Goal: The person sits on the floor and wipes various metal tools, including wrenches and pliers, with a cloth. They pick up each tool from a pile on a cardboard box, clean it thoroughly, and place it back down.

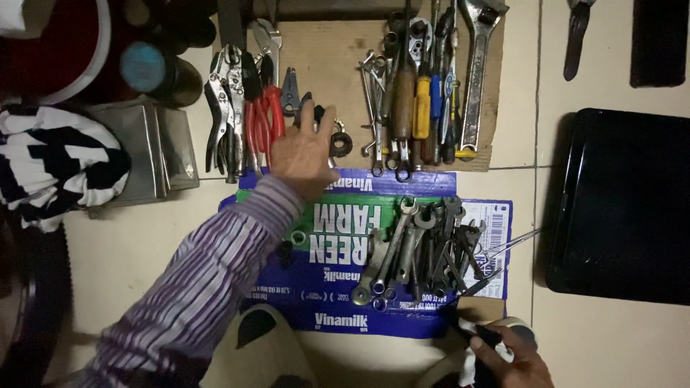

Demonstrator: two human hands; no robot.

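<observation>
My left hand [303,151], in a striped sleeve, reaches forward over the brown cardboard sheet [330,65] and rests its fingers on small dark metal parts [338,142] beside the red-handled pliers [264,122]. I cannot tell whether it grips one. My right hand [507,356] is low at the bottom edge, closed on a white and dark rag [480,343]. Between the hands lies a pile of spanners [420,248] on a flattened blue and green carton [345,287].
Locking pliers [224,108], screwdrivers [424,100] and a big adjustable spanner [476,72] lie on the cardboard. A black tray [625,208] sits right, a metal box [154,147] and striped cloth [54,165] left, a blue-capped can [154,68] behind.
</observation>
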